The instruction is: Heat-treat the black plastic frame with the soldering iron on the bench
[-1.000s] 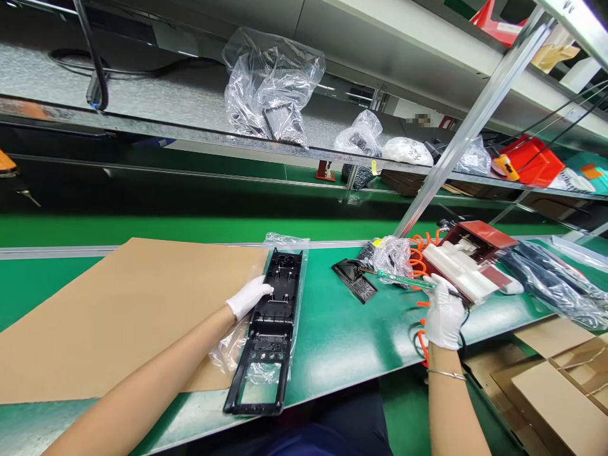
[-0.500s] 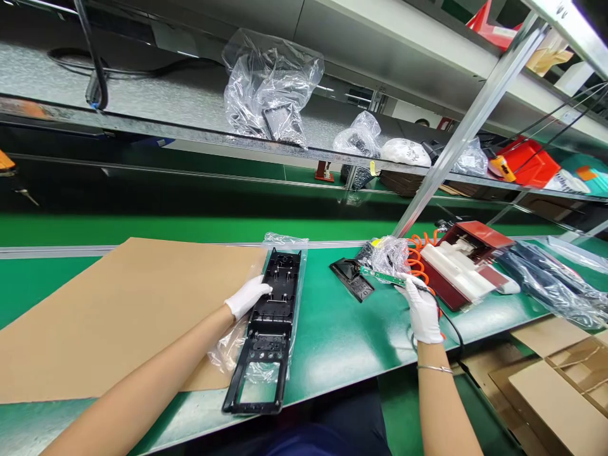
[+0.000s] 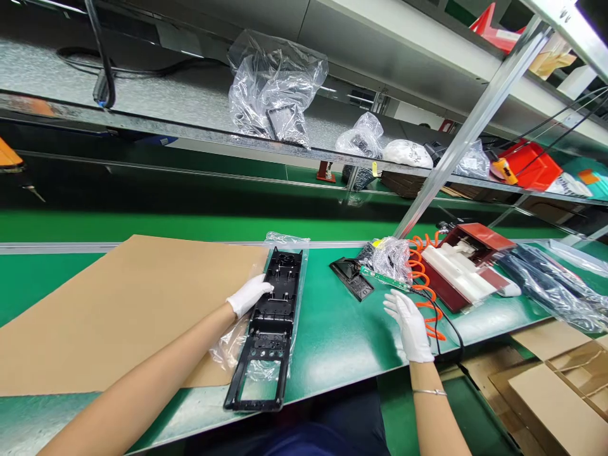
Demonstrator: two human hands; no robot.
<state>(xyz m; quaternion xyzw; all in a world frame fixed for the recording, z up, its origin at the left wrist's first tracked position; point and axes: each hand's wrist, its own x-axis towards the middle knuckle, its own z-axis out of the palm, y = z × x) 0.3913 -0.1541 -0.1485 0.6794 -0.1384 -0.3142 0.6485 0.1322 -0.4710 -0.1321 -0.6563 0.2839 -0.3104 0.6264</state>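
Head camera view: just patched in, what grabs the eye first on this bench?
The long black plastic frame lies on the green bench at centre, the gloved left hand resting on its left edge beside a large brown cardboard sheet. To the right, the open right hand hovers near an orange coiled hose and a dark red fixture.

A long green bench (image 3: 342,329) runs across the view, with a green conveyor belt (image 3: 142,225) just behind it. Above the belt, a grey metal shelf (image 3: 156,95) spans the width. A slanted silver post (image 3: 468,123) rises from the bench toward an upper shelf (image 3: 418,47).
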